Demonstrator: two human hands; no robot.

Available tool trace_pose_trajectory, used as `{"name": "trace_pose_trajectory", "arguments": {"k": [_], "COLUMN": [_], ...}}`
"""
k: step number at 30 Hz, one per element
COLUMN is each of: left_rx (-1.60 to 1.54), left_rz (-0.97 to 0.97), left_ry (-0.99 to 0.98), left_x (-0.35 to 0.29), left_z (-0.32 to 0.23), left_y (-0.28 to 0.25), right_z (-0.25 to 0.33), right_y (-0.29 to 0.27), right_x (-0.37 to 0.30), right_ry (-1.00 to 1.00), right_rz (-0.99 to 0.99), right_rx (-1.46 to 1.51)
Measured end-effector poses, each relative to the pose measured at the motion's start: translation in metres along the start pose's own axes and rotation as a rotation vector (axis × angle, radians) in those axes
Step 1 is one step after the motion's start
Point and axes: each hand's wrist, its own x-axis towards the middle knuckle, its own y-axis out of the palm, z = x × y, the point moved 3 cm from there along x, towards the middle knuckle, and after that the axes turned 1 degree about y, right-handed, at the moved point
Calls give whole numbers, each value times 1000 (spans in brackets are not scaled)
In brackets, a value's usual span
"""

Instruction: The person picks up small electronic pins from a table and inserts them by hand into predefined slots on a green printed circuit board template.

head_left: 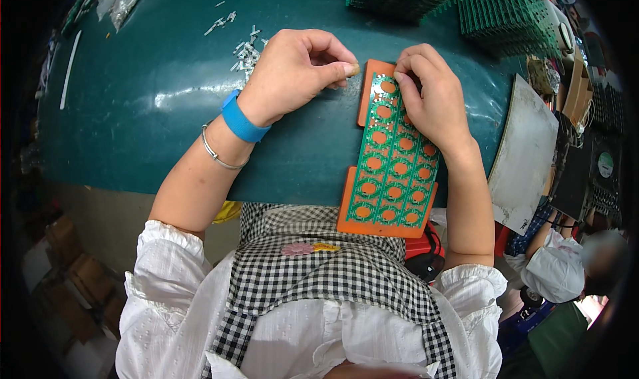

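A green circuit board panel (379, 163) with rows of round cutouts lies on an orange fixture plate (347, 206), which overhangs the table's near edge. My right hand (436, 103) is over the far right part of the panel, thumb and fingertips pinched together just above it. Whatever it pinches is too small to make out. Just left of the panel's far end is my left hand (289, 73), thumb and forefinger closed in a pinch. A yellowish bit shows at those fingertips, and I cannot tell what they hold. Behind the left hand lie small white-and-clear strip pieces (247, 58), loosely heaped.
Stacks of green circuit board panels (499, 19) stand at the far right of the green table (133, 139). A grey board (526, 159) lies beyond my right arm. Clear plastic bags (123, 3) sit far left, near a thin white strip (70, 69). Another person (556, 272) is at right.
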Motion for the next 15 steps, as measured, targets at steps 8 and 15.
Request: {"name": "trace_pose_trajectory", "arguments": {"k": [8,15], "left_rx": [-172,-258], "left_rz": [42,32], "left_ry": [-45,-94], "left_x": [0,0], "left_z": [2,2], "left_y": [3,4], "right_z": [6,-1], "right_y": [-5,-5], "right_x": [5,3], "right_ry": [-168,-126], "right_rz": [47,55], "right_rx": [-130,-16]}}
